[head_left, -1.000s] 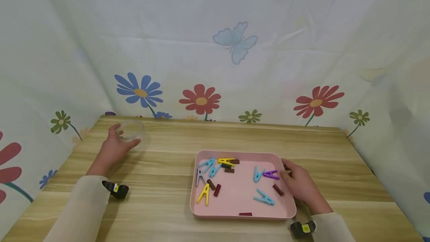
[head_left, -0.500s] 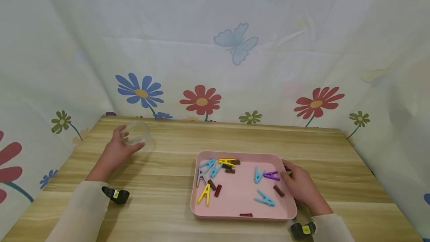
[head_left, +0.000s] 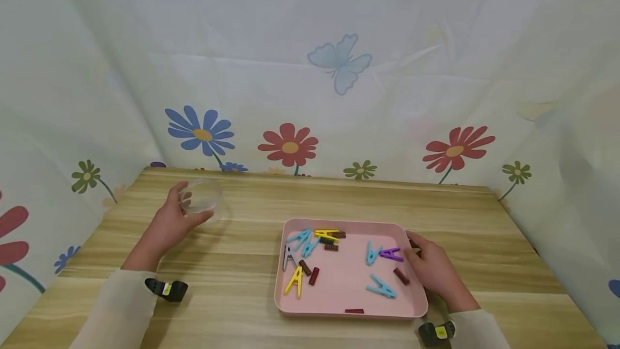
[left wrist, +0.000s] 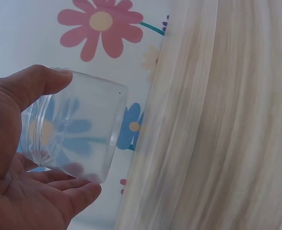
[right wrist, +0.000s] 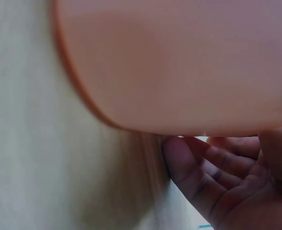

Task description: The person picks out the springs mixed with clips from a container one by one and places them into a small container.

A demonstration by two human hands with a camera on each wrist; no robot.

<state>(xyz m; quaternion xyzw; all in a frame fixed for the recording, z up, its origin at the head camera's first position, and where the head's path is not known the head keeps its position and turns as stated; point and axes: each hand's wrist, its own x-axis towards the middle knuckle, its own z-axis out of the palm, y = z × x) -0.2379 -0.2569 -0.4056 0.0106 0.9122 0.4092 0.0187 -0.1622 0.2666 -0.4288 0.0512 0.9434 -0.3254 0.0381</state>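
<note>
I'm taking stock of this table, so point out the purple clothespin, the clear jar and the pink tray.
Purple clothespin (head_left: 389,253), head view: near its middle.
Clear jar (left wrist: 85,122), left wrist view: on its side wall.
Pink tray (head_left: 339,284), head view: on its bare floor.

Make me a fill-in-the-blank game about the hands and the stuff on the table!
1. The clear jar is in the person's ____ hand.
2. The tray at the right hand has the colour ____.
3. In the tray, the number of yellow clothespins is ____.
4. The clothespin closest to the right hand has the colour ____.

Missing words: left; pink; two; purple.
</note>
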